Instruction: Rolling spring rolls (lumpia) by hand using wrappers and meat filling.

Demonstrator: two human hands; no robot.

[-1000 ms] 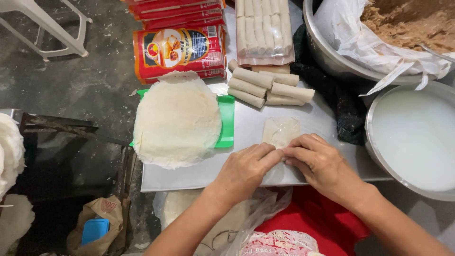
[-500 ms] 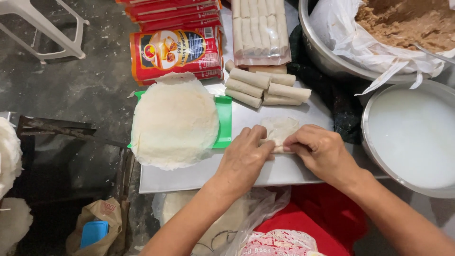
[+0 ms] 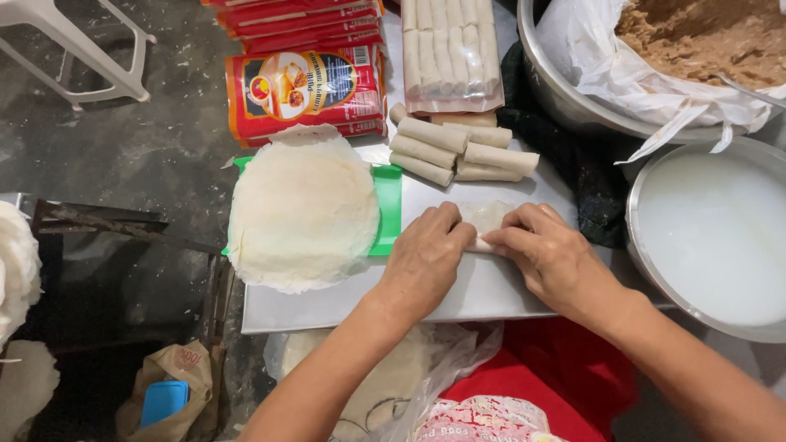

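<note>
Head view, near to far, placed from the metal tray (image 3: 344, 303). Left hand (image 3: 426, 260) and right hand (image 3: 550, 258): fingers curled onto a pale wrapper roll (image 3: 485, 219) at tray centre, apparently half rolled. Left: round wrapper stack (image 3: 301, 211) on a green board (image 3: 388, 205). Far edge: finished rolls (image 3: 458, 149). Right: bowl of white liquid (image 3: 714, 237).

Wrapper stack (image 3: 303, 213): off-white, on green tray (image 3: 388, 205). Rolls (image 3: 458, 151) pale cream. Packets (image 3: 307, 90) red w/ yellow print. Filling (image 3: 704, 37) brown. Bowl liquid (image 3: 712, 237) milky white. Worktop (image 3: 483, 290) grey metal.
</note>
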